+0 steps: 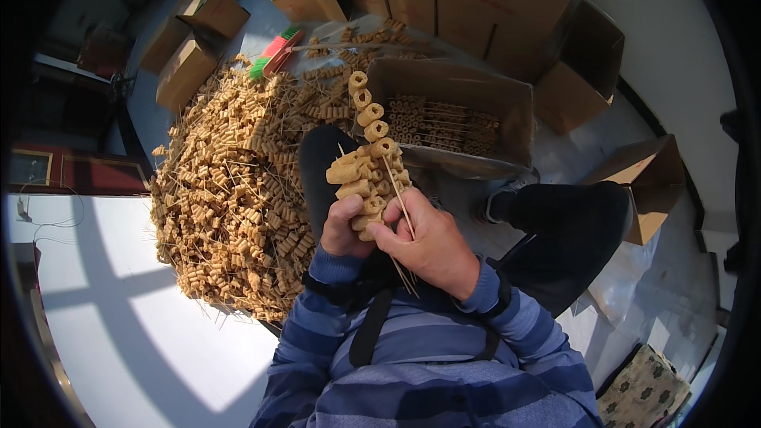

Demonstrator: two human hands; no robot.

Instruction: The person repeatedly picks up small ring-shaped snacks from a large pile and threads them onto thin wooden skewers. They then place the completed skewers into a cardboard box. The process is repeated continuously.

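Note:
In front of my lap I hold a bunch of skewers (367,176) strung with tan, hollow, ring-shaped food rolls. My left hand (346,227) is closed on the bunch's left side, thumb laid over the rolls. My right hand (434,242) is closed on its right side, gripping the thin wooden sticks (398,198). Bare stick ends stick out below that hand. One row of rolls runs up and away from the bunch toward the carton behind it. Parts of the fingers are hidden behind the rolls.
A big heap of skewered rolls (230,198) lies on my left. Beyond my knees stands an open carton (476,79) with stacked skewers inside. A red and green broom head (276,54) lies past the heap. Empty cartons (583,63) stand around, and a patterned cloth (646,388) lies lower right.

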